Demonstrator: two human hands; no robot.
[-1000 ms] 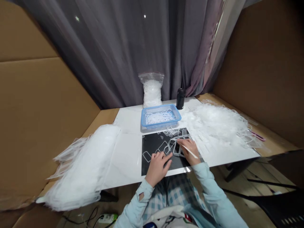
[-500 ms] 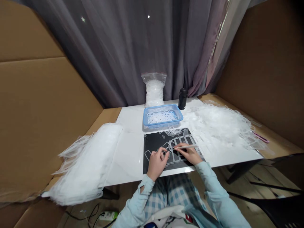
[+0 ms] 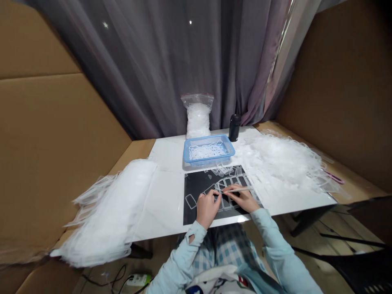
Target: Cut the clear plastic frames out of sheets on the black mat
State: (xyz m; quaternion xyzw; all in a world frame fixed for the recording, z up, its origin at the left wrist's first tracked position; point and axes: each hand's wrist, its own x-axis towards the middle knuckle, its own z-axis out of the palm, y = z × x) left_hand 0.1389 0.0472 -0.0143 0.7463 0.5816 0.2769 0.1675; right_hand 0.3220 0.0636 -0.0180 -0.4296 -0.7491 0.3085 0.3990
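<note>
On a black mat (image 3: 196, 181) lies a translucent plastic sheet (image 3: 237, 180) with rows of rounded rectangular openings. My left hand (image 3: 208, 207) rests at the sheet's left end, thumb and forefinger brought together in a pinch; what lies between them is too small to make out. My right hand (image 3: 243, 199) grips a thin, pale, pen-like stick (image 3: 240, 189), its tip pointing left close to my left fingertips. To the left of my left hand is a loose rounded rectangular plastic ring (image 3: 191, 201). Small clear scraps (image 3: 228, 169) are scattered along the mat's back edge.
Behind the mat stands a blue basket (image 3: 209, 160) holding many white pieces. A filled zip bag (image 3: 198, 120) and a black bottle (image 3: 234, 128) are farther back. Plastic sheets are stacked at left (image 3: 122, 208); a translucent heap (image 3: 284, 159) with a pink-handled tool (image 3: 333, 177) sits at right.
My left hand has moved slightly right, and its fingers have drawn closer to the stick's tip. The loose ring now lies clear of my left hand. My right hand has barely moved.
</note>
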